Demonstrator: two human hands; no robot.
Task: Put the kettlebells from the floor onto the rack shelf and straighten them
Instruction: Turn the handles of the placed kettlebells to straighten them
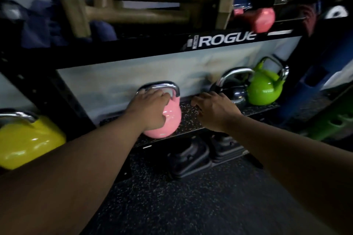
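Note:
A pink kettlebell (169, 120) with a chrome handle stands on the speckled rack shelf (193, 116). My left hand (149, 108) lies over its handle and upper body, fingers curled around it. My right hand (214, 109) hovers just right of it over the shelf, fingers spread, holding nothing. Further right on the same shelf stand a black kettlebell (236, 91) and a green kettlebell (264, 88), both with chrome handles. A yellow kettlebell (28, 141) sits at the far left, beyond the rack's black upright.
The black Rogue crossbeam (152, 47) runs overhead, with wooden pieces and a red dumbbell (261, 19) on the upper shelf. Dark flat weights (191, 160) sit on the floor under the shelf. Blue rolls (321, 74) and green items (332, 126) stand at the right.

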